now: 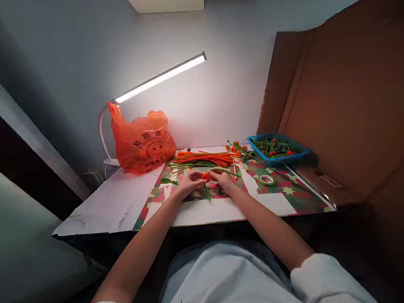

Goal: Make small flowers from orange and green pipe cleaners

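Orange pompom flower [206, 176] sat pinched between the fingers of left hand [189, 184] and right hand [225, 181], its green stem [207, 192] trailing onto the tabletop [112, 205]. Orange and green pipe cleaners [204, 159] lay just beyond; tape roll [267, 180] and blue basket [276, 150] were farther right.

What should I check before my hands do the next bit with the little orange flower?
1. Both hands on the flower: ok. The left hand and right hand meet at the orange flower head.
2. Firm grip on it: cannot tell, the fingers are too small to read.
3. Green stem attached: cannot tell, a green stem lies below the hands, but the join is hidden.
4. Spare orange and green sticks in reach: ok, the pile lies just behind the hands.
5. Tape roll handy: ok, the tape roll sits on the patterned mat to the right.
6. Blue basket clear of the hands: ok, the blue basket stands at the far right.
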Demonstrator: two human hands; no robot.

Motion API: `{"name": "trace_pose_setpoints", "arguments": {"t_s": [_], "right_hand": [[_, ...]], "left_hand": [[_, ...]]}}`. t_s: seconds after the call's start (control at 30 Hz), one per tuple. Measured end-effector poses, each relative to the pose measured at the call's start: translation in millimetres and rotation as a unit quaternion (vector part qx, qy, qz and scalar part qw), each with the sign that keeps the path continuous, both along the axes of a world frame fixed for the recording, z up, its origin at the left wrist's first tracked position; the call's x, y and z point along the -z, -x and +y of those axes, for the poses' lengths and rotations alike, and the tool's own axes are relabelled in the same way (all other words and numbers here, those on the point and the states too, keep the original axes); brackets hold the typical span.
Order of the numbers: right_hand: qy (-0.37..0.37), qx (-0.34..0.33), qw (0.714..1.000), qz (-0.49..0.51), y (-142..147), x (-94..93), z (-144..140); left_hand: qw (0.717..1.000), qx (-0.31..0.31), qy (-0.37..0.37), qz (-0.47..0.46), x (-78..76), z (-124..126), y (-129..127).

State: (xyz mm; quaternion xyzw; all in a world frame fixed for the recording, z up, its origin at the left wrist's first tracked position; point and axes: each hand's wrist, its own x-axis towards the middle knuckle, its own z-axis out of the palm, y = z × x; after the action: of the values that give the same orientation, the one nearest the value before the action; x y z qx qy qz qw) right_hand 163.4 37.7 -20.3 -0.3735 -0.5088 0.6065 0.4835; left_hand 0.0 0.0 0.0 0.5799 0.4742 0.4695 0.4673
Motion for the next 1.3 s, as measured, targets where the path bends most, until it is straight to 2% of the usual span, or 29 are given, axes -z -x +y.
{"name": "trace_pose_setpoints", "arguments": {"t_s": [0.1, 0.2, 0.3, 0.4, 0.63, 0.83, 1.07, 1.3], "right_hand": [[-0.021, 0.024, 0.999, 0.007, 2, 2.8, 3], [-0.045, 0.043, 0.998, 0.017, 3, 5.0, 6], [-0.05, 0.04, 0.997, 0.036, 2, 6.2, 7], [-0.038, 0.032, 0.997, 0.061, 2, 5.9, 8], [-0.038, 0.06, 0.993, 0.099, 2, 1.3, 9], [-0.03, 0.033, 0.99, 0.131, 0, -5.0, 5], [-0.031, 0.026, 0.992, 0.122, -2, -6.4, 3], [-0.034, 0.022, 0.998, 0.042, -1, -2.6, 1]], "left_hand": [[1.0, 0.021, -0.003, 0.013, 3.6, 1, 0], [0.997, 0.07, 0.013, 0.044, 4.5, 1, 1], [0.992, 0.104, 0.026, 0.061, 2.7, 0, 1], [0.993, 0.105, 0.016, 0.059, 0.4, -2, 0], [0.992, 0.115, 0.017, 0.054, -0.8, -3, -2], [0.989, 0.138, 0.036, 0.045, -5.8, -7, -3], [0.99, 0.13, 0.045, 0.03, -2.4, -7, -4], [0.997, 0.074, 0.014, -0.032, 2.1, -2, -2]]}}
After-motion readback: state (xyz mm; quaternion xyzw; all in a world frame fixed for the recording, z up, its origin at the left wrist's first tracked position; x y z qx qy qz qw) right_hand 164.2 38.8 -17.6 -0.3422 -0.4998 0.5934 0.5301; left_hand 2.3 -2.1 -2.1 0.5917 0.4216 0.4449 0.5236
